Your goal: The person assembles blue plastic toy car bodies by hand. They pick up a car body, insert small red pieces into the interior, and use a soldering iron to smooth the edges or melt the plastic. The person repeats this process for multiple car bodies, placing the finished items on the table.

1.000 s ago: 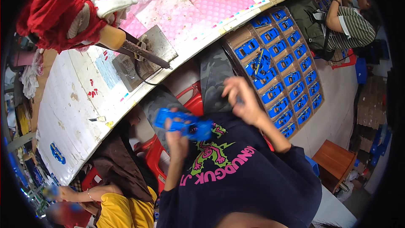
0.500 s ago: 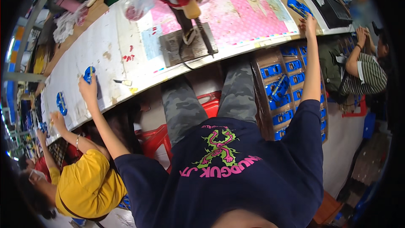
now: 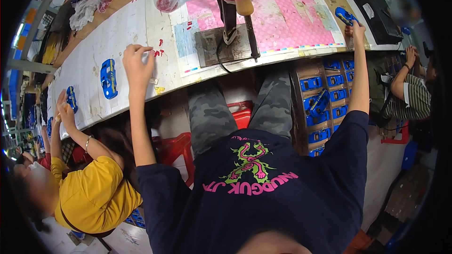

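Observation:
My left hand is over the white tabletop with its fingers apart and nothing held in them. Just past its fingertips lie several small red pieces. To its left, a blue toy car body with yellow markings rests on the table, apart from the hand. Out at the far right, my right hand grips another blue toy car above the table. Between my hands stands a hand press on a metal base plate, with red cloth round its top and a wooden-handled lever.
Under the table's right side, a brown divided box holds several blue cars. A black case lies at the back right. On the left a co-worker in yellow sits by another blue car. A red stool stands below.
My left hand has let go of the blue car, which now lies on the table, and moved right toward the red pieces. My right hand still holds its car. The whole view has shifted slightly.

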